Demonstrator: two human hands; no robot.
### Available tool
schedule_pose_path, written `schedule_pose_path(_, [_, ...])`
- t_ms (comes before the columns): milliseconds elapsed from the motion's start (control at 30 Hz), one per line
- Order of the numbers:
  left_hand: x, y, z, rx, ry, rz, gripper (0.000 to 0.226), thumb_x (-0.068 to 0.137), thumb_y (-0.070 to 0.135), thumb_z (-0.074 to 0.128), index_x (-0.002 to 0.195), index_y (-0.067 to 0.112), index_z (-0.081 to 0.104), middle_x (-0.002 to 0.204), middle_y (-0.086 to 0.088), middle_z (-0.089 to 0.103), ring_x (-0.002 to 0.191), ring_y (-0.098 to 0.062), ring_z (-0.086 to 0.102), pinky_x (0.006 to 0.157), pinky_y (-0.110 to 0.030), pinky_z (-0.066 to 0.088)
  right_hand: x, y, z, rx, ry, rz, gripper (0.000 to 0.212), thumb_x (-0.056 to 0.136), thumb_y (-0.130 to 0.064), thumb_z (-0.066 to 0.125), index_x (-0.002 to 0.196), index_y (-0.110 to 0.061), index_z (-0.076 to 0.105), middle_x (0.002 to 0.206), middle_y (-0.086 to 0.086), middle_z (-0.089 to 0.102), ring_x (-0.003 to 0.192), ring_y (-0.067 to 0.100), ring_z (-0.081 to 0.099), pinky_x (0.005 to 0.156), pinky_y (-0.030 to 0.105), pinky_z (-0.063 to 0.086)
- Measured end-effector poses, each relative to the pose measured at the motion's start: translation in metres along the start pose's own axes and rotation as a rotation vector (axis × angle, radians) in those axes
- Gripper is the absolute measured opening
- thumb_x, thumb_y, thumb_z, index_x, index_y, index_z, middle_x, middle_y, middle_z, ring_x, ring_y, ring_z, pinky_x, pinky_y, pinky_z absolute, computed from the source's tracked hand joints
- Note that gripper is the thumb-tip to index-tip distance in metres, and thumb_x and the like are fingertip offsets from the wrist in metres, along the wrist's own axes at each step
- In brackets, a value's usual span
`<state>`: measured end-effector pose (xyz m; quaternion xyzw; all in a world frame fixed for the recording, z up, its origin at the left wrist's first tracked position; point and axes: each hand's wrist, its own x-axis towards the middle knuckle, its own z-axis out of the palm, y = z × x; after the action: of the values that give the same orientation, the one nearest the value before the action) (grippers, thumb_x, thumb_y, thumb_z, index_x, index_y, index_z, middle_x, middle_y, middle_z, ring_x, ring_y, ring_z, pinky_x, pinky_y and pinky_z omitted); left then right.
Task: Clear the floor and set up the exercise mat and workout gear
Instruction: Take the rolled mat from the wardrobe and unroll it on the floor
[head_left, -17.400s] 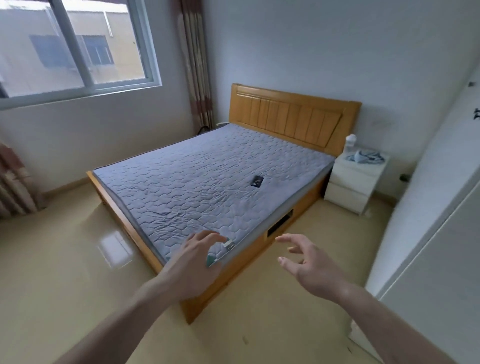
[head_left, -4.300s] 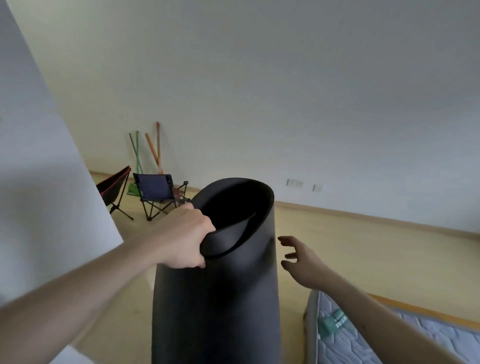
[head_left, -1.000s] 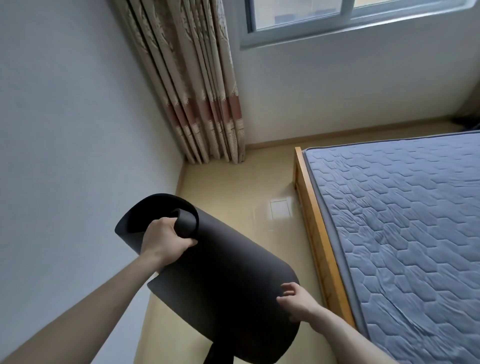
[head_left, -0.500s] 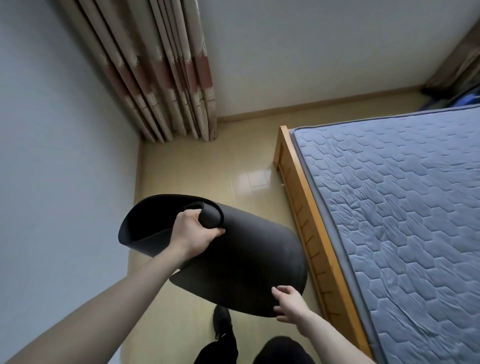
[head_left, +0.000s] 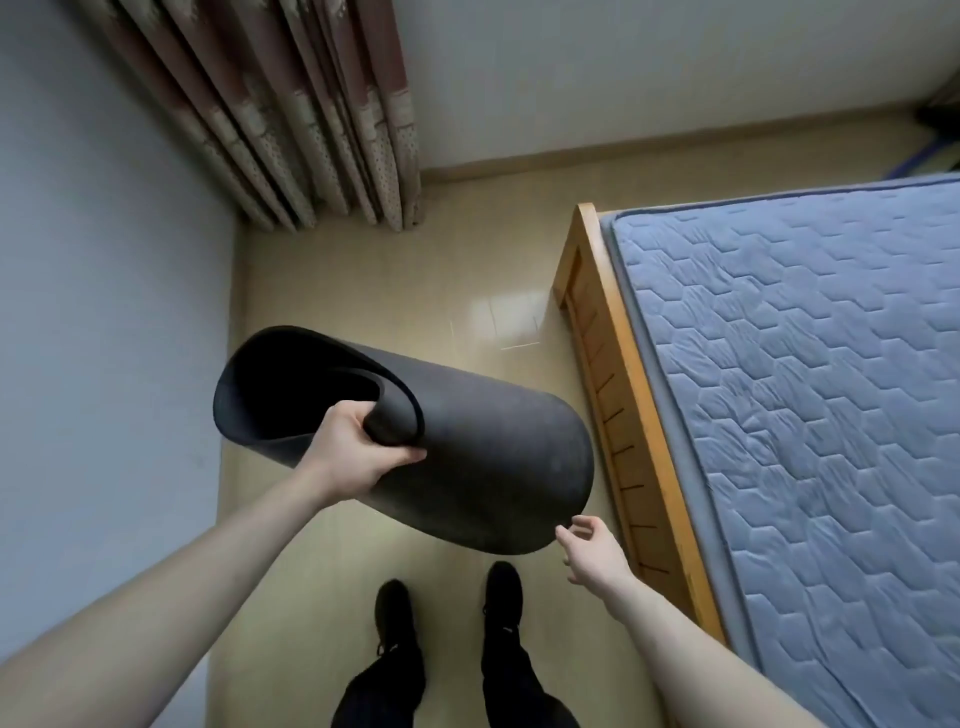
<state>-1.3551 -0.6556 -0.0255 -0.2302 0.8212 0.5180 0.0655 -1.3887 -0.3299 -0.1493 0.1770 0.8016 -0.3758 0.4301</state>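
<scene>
Since half a second ago, right hand (head_left: 592, 545) has let go of the mat (head_left: 467, 457) and hangs just beside its lower end, fingers loosely spread; left hand (head_left: 353, 452) grips the mat's upper rim, holding the roll tilted above the floor (head_left: 363, 291) between wall and bed (head_left: 779, 389)

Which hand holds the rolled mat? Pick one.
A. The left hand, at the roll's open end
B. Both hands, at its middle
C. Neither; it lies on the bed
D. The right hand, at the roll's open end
A: the left hand grips the rolled mat at its open end, while the right hand is open just off its lower end.
</scene>
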Motion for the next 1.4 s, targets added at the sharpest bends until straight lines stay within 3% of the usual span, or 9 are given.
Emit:
schedule_pose_path(200, [0.067, -0.135, -0.014, -0.017, -0.104, -0.317, 0.038, 0.070, 0.008, 0.092, 0.104, 0.012, 0.075, 0.098, -0.003, 0.079, 0.095, -0.024, 0.075, 0.081, -0.048, 0.062, 0.089, 0.005, 0.023, -0.104, 0.074, 0.011, 0.049, 0.099, -0.038, 0.063, 0.143, -0.021, 0.047, 0.139, 0.005, 0.060, 0.117, 0.025, 0.065, 0.098, 0.045, 0.058])
schedule_pose_path(367, [0.090, -0.275, -0.006, 0.083, -0.005, -0.624, 0.052, 0.069, 0.015, 0.093, 0.114, 0.008, 0.068, 0.109, -0.002, 0.073, 0.098, -0.022, 0.065, 0.088, -0.034, 0.048, 0.146, 0.016, 0.073, -0.212, 0.065, -0.007, 0.048, 0.101, -0.033, 0.062, 0.145, -0.020, 0.046, 0.144, 0.005, 0.056, 0.128, 0.025, 0.058, 0.104, 0.037, 0.050])
schedule_pose_path(500, [0.111, -0.370, 0.001, 0.101, 0.089, -0.791, 0.070, 0.064, 0.026, 0.096, 0.126, 0.012, 0.065, 0.123, -0.006, 0.069, 0.113, -0.032, 0.062, 0.099, -0.043, 0.049, 0.196, 0.032, 0.117, -0.292, 0.030, -0.031, 0.048, 0.100, -0.036, 0.063, 0.143, -0.025, 0.045, 0.143, -0.001, 0.055, 0.126, 0.020, 0.059, 0.103, 0.037, 0.051])
schedule_pose_path(833, [0.146, -0.509, -0.015, 0.334, 0.242, -0.991, 0.033, 0.072, 0.030, 0.087, 0.090, 0.015, 0.065, 0.111, -0.014, 0.066, 0.114, -0.039, 0.058, 0.100, -0.046, 0.050, 0.285, 0.058, 0.205, -0.406, -0.009, -0.013, 0.052, 0.099, -0.032, 0.062, 0.146, -0.021, 0.043, 0.144, 0.002, 0.054, 0.126, 0.022, 0.056, 0.102, 0.035, 0.046])
schedule_pose_path(900, [0.153, -0.533, -0.012, 0.378, 0.267, -0.977, 0.049, 0.071, 0.031, 0.084, 0.112, 0.014, 0.062, 0.132, -0.017, 0.056, 0.123, -0.041, 0.052, 0.105, -0.050, 0.047, 0.298, 0.060, 0.220, -0.413, -0.022, -0.010, 0.053, 0.099, -0.031, 0.062, 0.147, -0.020, 0.042, 0.145, 0.002, 0.053, 0.126, 0.023, 0.056, 0.099, 0.033, 0.044])
schedule_pose_path(1033, [0.150, -0.563, 0.004, 0.256, 0.325, -1.019, 0.105, 0.072, 0.031, 0.083, 0.156, 0.021, 0.020, 0.166, -0.006, 0.013, 0.142, -0.037, 0.038, 0.112, -0.050, 0.039, 0.317, 0.060, 0.236, -0.436, -0.026, 0.006, 0.055, 0.098, -0.032, 0.063, 0.147, -0.019, 0.042, 0.146, 0.003, 0.052, 0.126, 0.023, 0.056, 0.098, 0.033, 0.044])
schedule_pose_path(1133, [0.139, -0.587, 0.020, 0.089, 0.278, -1.065, 0.127, 0.063, 0.043, 0.087, 0.161, 0.021, 0.008, 0.165, -0.004, 0.026, 0.143, -0.034, 0.040, 0.116, -0.052, 0.036, 0.332, 0.060, 0.256, -0.462, -0.045, 0.017, 0.056, 0.097, -0.032, 0.063, 0.147, -0.018, 0.042, 0.146, 0.006, 0.052, 0.127, 0.024, 0.056, 0.103, 0.036, 0.046])
schedule_pose_path(1267, [0.113, -0.607, 0.055, -0.087, 0.012, -1.139, 0.088, 0.071, 0.037, 0.087, 0.147, 0.022, 0.043, 0.144, 0.002, 0.056, 0.129, -0.025, 0.054, 0.112, -0.045, 0.042, 0.343, 0.061, 0.283, -0.498, -0.103, 0.012, 0.057, 0.098, -0.033, 0.063, 0.148, -0.018, 0.041, 0.147, 0.004, 0.051, 0.126, 0.023, 0.057, 0.103, 0.036, 0.048])
schedule_pose_path(1400, [0.093, -0.615, 0.091, -0.204, 0.059, -1.147, 0.061, 0.082, 0.024, 0.083, 0.133, 0.021, 0.050, 0.131, 0.002, 0.061, 0.118, -0.024, 0.059, 0.107, -0.044, 0.047, 0.343, 0.063, 0.307, -0.514, -0.166, 0.027, 0.057, 0.099, -0.032, 0.062, 0.149, -0.019, 0.039, 0.147, 0.003, 0.051, 0.127, 0.022, 0.056, 0.100, 0.031, 0.046])
